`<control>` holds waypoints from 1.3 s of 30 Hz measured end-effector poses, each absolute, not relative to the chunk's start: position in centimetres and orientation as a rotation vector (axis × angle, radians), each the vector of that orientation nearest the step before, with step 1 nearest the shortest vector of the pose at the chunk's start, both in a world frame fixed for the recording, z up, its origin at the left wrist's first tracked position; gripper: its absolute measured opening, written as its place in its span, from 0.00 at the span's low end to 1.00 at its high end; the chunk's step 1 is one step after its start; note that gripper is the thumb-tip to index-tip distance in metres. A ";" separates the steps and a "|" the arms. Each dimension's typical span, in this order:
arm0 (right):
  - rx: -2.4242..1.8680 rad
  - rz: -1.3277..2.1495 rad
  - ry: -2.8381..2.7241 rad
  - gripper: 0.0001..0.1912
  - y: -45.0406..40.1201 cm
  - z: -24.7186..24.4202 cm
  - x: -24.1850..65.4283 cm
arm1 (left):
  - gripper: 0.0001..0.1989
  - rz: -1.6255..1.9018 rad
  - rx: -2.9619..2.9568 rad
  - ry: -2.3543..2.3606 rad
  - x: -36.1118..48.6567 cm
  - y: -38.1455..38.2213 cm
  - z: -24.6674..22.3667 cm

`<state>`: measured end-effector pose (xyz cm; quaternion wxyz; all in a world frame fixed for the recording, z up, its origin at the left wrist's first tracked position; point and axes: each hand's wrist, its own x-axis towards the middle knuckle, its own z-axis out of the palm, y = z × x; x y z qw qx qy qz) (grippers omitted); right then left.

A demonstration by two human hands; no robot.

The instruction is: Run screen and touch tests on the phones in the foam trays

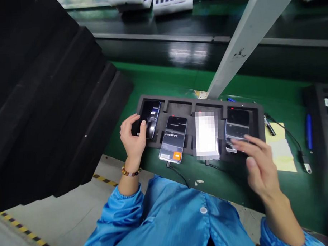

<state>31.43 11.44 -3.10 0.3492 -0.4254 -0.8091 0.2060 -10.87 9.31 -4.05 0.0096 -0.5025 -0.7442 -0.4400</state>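
Note:
My left hand (133, 136) rests at the left end of a black foam tray (176, 101). Its thumb lies over a dark-screened phone (153, 119), while the bent fingers stay apart from the thumb at the phone's left side. Above another phone (237, 125), in the rightmost slot, my right hand (262, 162) hovers with fingers spread and slightly blurred; whether a fingertip touches the screen, I cannot tell. Between the hands lie a phone with an orange on-screen button (173, 138) and a phone with a blurred-out white screen (206, 136). Cables are plugged into both their lower ends.
Stacked black foam trays (57, 87) rise at the left. A grey post (242, 45) stands behind the tray. To the right are yellow paper (282, 154), a black marker (269, 126), a cable with a plug (305, 163) and a blue pen (309, 132). Green matting covers the bench.

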 end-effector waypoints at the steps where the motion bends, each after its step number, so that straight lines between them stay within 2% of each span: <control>1: -1.026 0.575 -2.164 0.20 11.0 -3.1 31.2 | 0.13 -1.396 -1.630 -2.265 -10.6 9.0 -3.9; 6: -0.912 0.659 -2.347 0.24 9.5 -3.4 30.8 | 0.09 -1.390 -2.085 -2.070 -9.2 6.5 -2.8; 12: -0.894 0.681 -2.157 0.25 10.1 -3.2 30.8 | 0.15 -1.365 -2.574 -1.708 -7.1 5.1 -0.9; 22: -0.867 0.674 -2.218 0.24 10.8 -3.7 30.5 | 0.14 -1.357 -2.505 -1.743 -7.3 5.7 -2.0; 31: -1.123 0.606 -2.340 0.25 12.3 -2.8 28.1 | 0.13 -1.289 -2.496 -1.842 -7.4 6.6 -2.8; 39: -1.112 0.599 -2.214 0.24 12.7 -3.1 28.6 | 0.14 -1.302 -2.520 -1.849 -7.6 6.5 -2.6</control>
